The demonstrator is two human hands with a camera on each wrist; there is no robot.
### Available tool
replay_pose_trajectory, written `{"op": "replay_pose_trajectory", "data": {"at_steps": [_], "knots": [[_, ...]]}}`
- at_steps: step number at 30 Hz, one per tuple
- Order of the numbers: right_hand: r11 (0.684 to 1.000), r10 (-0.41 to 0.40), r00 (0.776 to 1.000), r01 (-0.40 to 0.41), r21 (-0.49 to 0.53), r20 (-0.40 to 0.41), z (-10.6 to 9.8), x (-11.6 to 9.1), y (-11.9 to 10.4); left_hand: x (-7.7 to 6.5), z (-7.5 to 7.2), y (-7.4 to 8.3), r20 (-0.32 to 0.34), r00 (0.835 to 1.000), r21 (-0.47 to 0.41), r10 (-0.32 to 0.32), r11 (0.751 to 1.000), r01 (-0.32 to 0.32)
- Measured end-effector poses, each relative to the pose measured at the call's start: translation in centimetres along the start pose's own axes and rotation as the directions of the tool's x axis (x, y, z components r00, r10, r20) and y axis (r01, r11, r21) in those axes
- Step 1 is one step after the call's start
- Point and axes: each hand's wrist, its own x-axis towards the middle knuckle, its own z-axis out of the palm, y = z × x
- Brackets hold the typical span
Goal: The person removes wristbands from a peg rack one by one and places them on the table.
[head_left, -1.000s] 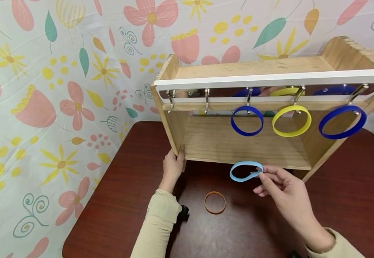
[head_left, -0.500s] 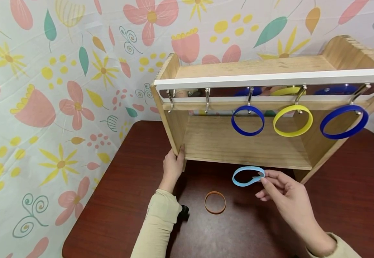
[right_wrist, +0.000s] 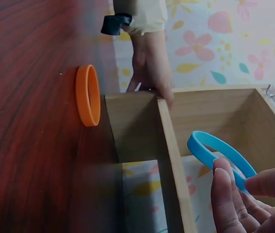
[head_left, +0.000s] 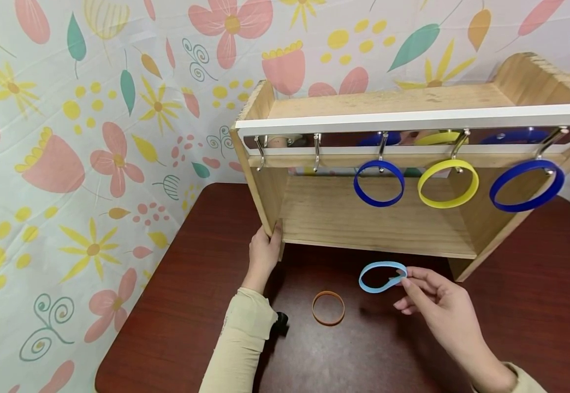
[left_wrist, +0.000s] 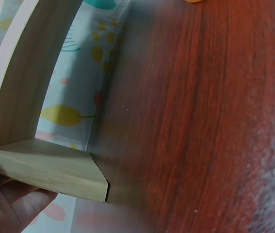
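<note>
My right hand (head_left: pixel 444 308) pinches a light blue silicone wristband (head_left: pixel 382 277) between thumb and fingers, in front of the shelf's lower board. In the right wrist view the same wristband (right_wrist: pixel 219 148) bends slightly where the fingertips squeeze it. My left hand (head_left: pixel 263 251) grips the lower left side panel of a wooden shelf (head_left: pixel 378 213); its fingers are partly hidden behind the panel. An orange wristband (head_left: pixel 328 309) lies on the table between the hands. Two dark blue wristbands (head_left: pixel 379 184) and a yellow wristband (head_left: pixel 448 184) hang from metal hooks along the shelf's front rail.
The white-edged rail (head_left: pixel 413 117) carries several hooks; the two at the left, including the second hook (head_left: pixel 316 153), bear no band. The shelf stands on a dark red-brown table (head_left: pixel 167 305). Behind it hangs a flower-patterned cloth (head_left: pixel 93 164).
My right hand has moved down and slightly right with the light blue wristband, away from the shelf board. The left hand keeps its grip on the side panel.
</note>
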Motion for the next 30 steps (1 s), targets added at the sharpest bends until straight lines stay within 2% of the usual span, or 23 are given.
{"op": "replay_pose_trajectory", "data": {"at_steps": [7, 15, 30], "knots": [[1.000, 0.014, 1.000, -0.014, 0.000, 0.013, -0.2, -0.3, 0.6, 0.0, 0.0, 0.0, 0.010, 1.000, -0.012, -0.006, 1.000, 0.006], [0.998, 0.019, 0.999, -0.016, -0.065, 0.048, -0.5, -0.6, 0.9, 0.0, 0.1, -0.1, 0.011, 1.000, -0.012, -0.014, 1.000, 0.014], [0.998, 0.042, 0.998, -0.038, -0.057, 0.054, -0.3, -1.0, 2.1, 0.0, 0.0, 0.1, 0.013, 1.000, -0.008, -0.023, 1.000, 0.023]]}}
